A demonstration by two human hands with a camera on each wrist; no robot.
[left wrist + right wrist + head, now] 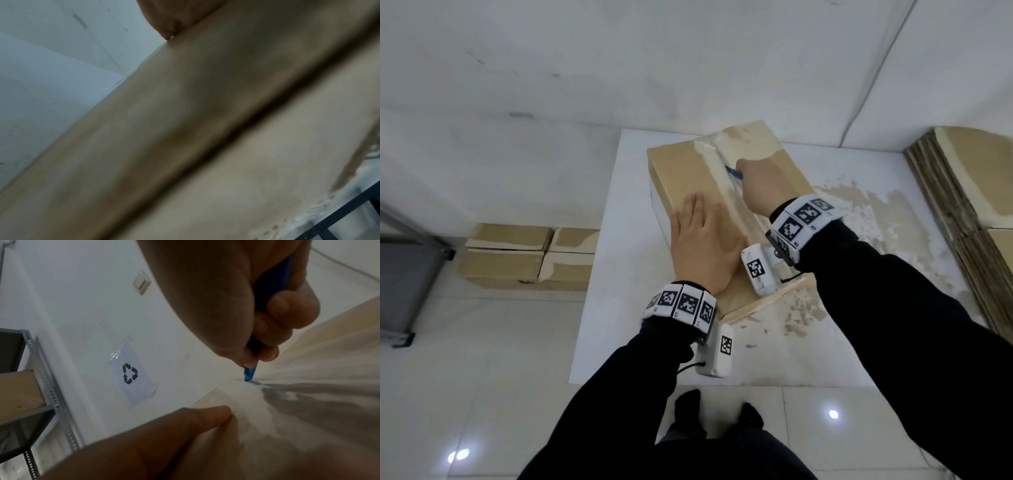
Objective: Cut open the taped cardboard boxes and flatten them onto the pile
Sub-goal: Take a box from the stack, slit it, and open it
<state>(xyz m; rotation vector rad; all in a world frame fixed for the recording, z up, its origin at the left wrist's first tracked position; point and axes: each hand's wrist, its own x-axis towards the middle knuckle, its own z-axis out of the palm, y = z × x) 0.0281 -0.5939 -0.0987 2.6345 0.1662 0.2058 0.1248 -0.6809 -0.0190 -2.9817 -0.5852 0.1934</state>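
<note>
A long taped cardboard box (pixel 681 178) lies on a white board (pixel 619 240) on the floor. Clear tape (pixel 714 154) runs along its top seam. My right hand (pixel 760 186) grips a blue box cutter (pixel 734 172) whose tip meets the tape near the far end; the right wrist view shows the blue cutter (pixel 249 373) touching the seam. My left hand (pixel 705 246) lies flat on the near part of the box top, fingers straight. The left wrist view shows only blurred cardboard (pixel 185 129) up close.
Several closed boxes (pixel 530 255) are stacked at the left by the wall. A pile of flattened cardboard (pixel 969 212) lies at the right. A grey metal shelf (pixel 404 274) stands far left. A recycling sign (pixel 131 374) is taped to the wall. My feet (pixel 719 411) stand at the board's near edge.
</note>
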